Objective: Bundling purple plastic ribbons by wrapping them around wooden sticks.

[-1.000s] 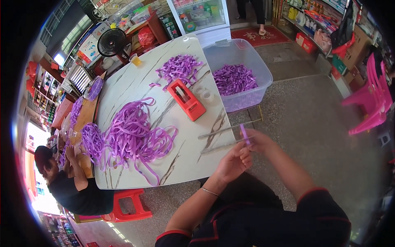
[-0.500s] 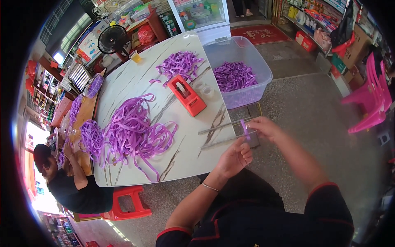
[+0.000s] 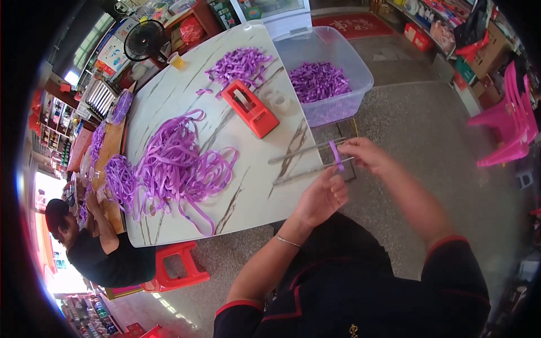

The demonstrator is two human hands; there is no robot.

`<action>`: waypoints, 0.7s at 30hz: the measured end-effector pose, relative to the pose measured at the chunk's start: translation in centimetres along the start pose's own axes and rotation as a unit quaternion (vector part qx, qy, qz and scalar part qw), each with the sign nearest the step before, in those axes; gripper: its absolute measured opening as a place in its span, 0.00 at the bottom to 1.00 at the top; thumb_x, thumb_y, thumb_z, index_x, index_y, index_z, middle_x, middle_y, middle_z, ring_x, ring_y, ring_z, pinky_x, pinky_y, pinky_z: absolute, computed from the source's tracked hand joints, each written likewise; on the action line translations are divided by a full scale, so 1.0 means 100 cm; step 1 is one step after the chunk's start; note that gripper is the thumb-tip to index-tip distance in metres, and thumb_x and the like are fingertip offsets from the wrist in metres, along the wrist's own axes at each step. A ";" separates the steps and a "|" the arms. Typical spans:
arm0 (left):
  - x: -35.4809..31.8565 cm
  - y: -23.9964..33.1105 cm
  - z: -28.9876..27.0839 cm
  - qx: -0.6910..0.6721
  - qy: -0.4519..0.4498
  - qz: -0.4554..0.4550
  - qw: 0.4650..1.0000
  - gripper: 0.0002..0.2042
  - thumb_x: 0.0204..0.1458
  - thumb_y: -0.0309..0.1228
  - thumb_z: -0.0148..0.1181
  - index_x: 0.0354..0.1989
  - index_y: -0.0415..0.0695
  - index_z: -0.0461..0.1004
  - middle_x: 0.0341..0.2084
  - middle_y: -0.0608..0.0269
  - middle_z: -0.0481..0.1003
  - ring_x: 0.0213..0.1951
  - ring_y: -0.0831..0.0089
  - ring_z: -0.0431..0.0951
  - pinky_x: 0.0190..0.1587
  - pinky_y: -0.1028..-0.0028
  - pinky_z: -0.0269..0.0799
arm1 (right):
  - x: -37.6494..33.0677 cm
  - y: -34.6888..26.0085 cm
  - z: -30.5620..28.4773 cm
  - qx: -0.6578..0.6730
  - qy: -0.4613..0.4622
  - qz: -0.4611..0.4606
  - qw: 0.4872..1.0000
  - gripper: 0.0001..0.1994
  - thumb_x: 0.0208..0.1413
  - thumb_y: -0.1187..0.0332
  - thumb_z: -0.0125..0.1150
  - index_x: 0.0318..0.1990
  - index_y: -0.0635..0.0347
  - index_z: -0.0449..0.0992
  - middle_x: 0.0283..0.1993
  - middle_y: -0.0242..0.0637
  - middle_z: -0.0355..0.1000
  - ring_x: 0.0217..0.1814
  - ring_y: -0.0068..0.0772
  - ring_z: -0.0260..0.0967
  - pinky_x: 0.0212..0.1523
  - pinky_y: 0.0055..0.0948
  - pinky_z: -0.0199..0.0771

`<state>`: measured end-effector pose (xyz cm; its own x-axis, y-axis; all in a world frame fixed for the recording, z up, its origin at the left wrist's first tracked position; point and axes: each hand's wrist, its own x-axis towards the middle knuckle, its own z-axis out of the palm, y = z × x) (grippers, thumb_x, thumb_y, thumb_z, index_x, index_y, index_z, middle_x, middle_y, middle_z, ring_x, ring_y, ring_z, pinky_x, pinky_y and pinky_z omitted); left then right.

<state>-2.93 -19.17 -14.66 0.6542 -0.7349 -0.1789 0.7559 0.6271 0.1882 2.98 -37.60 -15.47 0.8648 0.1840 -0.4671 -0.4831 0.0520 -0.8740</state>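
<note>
Your right hand (image 3: 363, 153) has its fingers narrow at the purple strip (image 3: 336, 156); your left hand's (image 3: 322, 198) curl by its lower end; neither grip is confirmable. Keep the strip flat across both rods (image 3: 298, 153), beyond the table (image 3: 259, 191) edge.

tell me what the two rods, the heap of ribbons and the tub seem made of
Two rods: probably metal, grey with a dull sheen, though plastic isn't ruled out. Heap of ribbons: likely fabric, since they look flat, limp and slightly glossy. Tub: almost certainly plastic, smooth and translucent, as purple shows through its wall.
</note>
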 end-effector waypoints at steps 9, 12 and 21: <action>-0.001 0.000 0.000 0.004 -0.010 -0.004 1.000 0.14 0.49 0.25 0.44 0.46 0.47 0.64 0.19 0.71 0.54 0.24 0.77 0.57 0.30 0.77 0.57 | -0.003 0.009 -0.004 0.026 0.002 0.000 1.000 0.09 0.48 0.57 0.61 0.29 0.51 0.76 0.18 0.16 0.58 0.16 0.09 0.48 0.16 0.14 0.43; -0.001 -0.001 0.000 0.002 -0.013 -0.004 1.000 0.14 0.48 0.25 0.44 0.46 0.47 0.64 0.19 0.71 0.54 0.24 0.77 0.57 0.30 0.77 0.57 | -0.007 0.007 -0.007 0.001 -0.002 -0.013 1.000 0.11 0.50 0.56 0.59 0.31 0.53 0.77 0.18 0.16 0.58 0.17 0.10 0.47 0.16 0.14 0.42; -0.002 -0.001 0.002 0.002 -0.004 -0.005 1.000 0.15 0.48 0.25 0.44 0.46 0.47 0.64 0.19 0.70 0.55 0.24 0.77 0.57 0.30 0.77 0.57 | -0.015 -0.001 -0.003 0.093 -0.011 0.060 0.994 0.19 0.50 0.49 0.56 0.32 0.56 0.76 0.21 0.16 0.56 0.20 0.10 0.49 0.18 0.13 0.43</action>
<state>-3.09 -19.14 -14.43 0.6460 -0.7436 -0.1723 0.7625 0.6183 0.1906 1.77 -38.23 -14.73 0.7975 0.2218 -0.5611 -0.6008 0.2077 -0.7719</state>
